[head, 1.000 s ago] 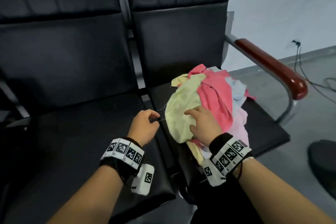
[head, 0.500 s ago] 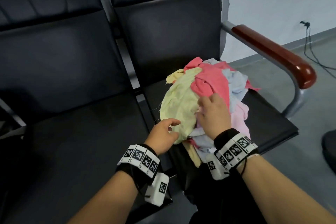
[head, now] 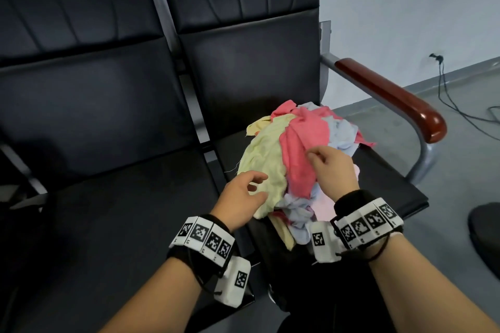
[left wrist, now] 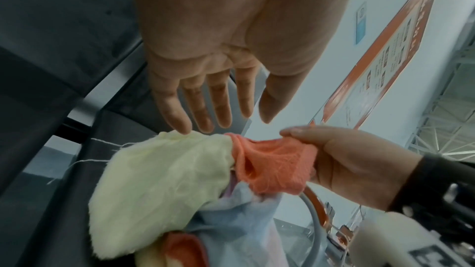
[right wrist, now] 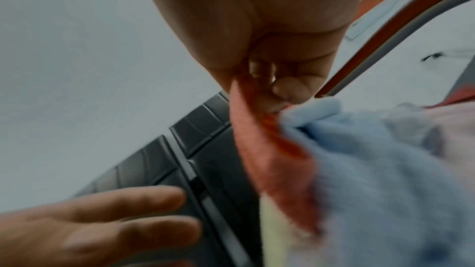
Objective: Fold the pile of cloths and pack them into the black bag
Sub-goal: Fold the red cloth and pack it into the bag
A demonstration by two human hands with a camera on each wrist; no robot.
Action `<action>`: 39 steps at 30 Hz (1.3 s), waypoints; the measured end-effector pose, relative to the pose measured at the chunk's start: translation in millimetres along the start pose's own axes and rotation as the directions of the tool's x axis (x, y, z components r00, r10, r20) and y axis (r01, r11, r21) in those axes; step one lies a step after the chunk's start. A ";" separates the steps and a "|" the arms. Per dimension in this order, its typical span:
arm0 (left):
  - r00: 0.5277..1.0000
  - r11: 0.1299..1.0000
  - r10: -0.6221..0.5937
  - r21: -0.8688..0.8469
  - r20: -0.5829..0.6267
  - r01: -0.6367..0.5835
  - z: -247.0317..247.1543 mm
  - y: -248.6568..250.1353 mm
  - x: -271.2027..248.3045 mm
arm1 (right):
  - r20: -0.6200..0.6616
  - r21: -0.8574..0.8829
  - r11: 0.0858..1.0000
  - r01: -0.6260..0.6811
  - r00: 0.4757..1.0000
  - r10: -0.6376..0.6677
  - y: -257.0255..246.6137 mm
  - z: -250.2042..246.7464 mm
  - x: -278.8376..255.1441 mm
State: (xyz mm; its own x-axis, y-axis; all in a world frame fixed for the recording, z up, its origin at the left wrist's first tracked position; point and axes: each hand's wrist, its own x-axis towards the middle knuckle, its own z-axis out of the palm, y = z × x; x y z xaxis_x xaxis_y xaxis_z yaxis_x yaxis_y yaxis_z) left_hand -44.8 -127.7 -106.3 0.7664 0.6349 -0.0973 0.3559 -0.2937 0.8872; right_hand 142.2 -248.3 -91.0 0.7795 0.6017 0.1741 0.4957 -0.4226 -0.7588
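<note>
A pile of cloths (head: 295, 170) in yellow, pink, pale blue and light pink lies on the right-hand black seat (head: 378, 178). My right hand (head: 322, 159) pinches a fold of the pink cloth (head: 303, 149) on top of the pile; the pink cloth (left wrist: 275, 163) bunched in those fingers also shows in the left wrist view and the pink cloth (right wrist: 259, 145) in the right wrist view. My left hand (head: 249, 192) hovers open at the pile's left side, fingers spread over the yellow cloth (head: 262, 162), a fingertip touching the yellow cloth (left wrist: 159, 180). Something black (head: 311, 292) sits below the pile's front; I cannot tell if it is the bag.
Two black padded seats stand side by side, the left seat (head: 108, 224) bare. A brown wooden armrest (head: 392, 97) on a grey metal frame borders the right seat. Grey floor with a black cable (head: 454, 103) lies beyond, and a dark round object (head: 487, 235) sits at the right edge.
My right hand moved from the yellow cloth up onto the pink cloth and pinched it. My left hand, fisted on the left seat, opened and reached to the pile's left side.
</note>
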 end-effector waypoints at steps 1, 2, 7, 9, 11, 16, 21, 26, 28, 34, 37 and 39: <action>1.000 0.999 0.027 -0.017 0.002 -0.027 -2.9 4.4 -4.6 | 0.014 0.090 0.996 0.019 1.000 -0.021 -14.0 -0.5 -6.4; 0.998 0.998 0.058 -0.038 0.011 -0.058 -6.3 8.6 -9.8 | 0.042 0.191 0.981 0.030 0.998 -0.039 -28.6 -0.1 -14.5; 0.980 0.976 0.195 -0.086 -0.039 -0.198 -32.5 14.4 -47.2 | 0.226 0.467 0.882 0.061 0.956 -0.186 -90.3 20.3 -56.7; 0.971 0.974 0.205 -0.074 -0.127 -0.215 -46.7 11.4 -64.8 | 0.306 0.495 0.867 0.055 0.923 -0.233 -111.2 33.1 -70.4; 0.958 0.968 0.192 -0.118 -0.212 -0.220 -62.4 5.2 -82.4 | 0.367 0.489 0.867 0.092 0.881 -0.300 -131.9 46.7 -84.1; 0.926 0.967 0.174 -0.118 -0.334 -0.224 -104.5 -17.2 -124.9 | 0.483 0.446 0.869 0.215 0.760 -0.435 -179.4 77.4 -119.4; 0.922 0.977 0.176 -0.053 -0.344 -0.206 -136.0 -39.3 -157.7 | 0.465 0.349 0.851 0.392 0.716 -0.521 -201.2 98.9 -146.6; 0.953 0.946 0.207 -0.204 -0.223 -0.253 -137.9 -41.5 -171.7 | 0.393 0.269 0.835 0.480 0.737 -0.550 -208.1 107.6 -160.8; 0.954 0.932 0.228 -0.240 -0.192 -0.271 -137.8 -40.2 -172.9 | 0.401 0.265 0.846 0.464 0.745 -0.534 -208.1 105.9 -163.8; 0.909 0.956 0.247 -0.071 -0.336 -0.286 -131.6 -39.8 -171.7 | 0.468 0.367 0.846 0.387 0.709 -0.528 -204.6 100.3 -168.4; 0.860 0.951 0.244 -0.064 -0.448 -0.303 -138.6 -43.6 -174.1 | 0.332 0.384 0.850 0.361 0.805 -0.492 -190.2 100.1 -161.8; 0.818 0.948 0.257 -0.030 -0.514 -0.317 -150.7 -51.1 -179.3 | 0.177 0.283 0.896 0.342 0.899 -0.400 -172.2 99.4 -150.4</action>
State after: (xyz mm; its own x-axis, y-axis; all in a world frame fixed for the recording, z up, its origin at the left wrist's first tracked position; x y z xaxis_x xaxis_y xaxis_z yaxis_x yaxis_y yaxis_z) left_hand -281.0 -118.8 -66.2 0.4441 0.8112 0.3803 0.0783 -0.4580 0.8855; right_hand -98.4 -198.7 -48.8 0.4350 0.8303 0.3485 0.6028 0.0190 -0.7977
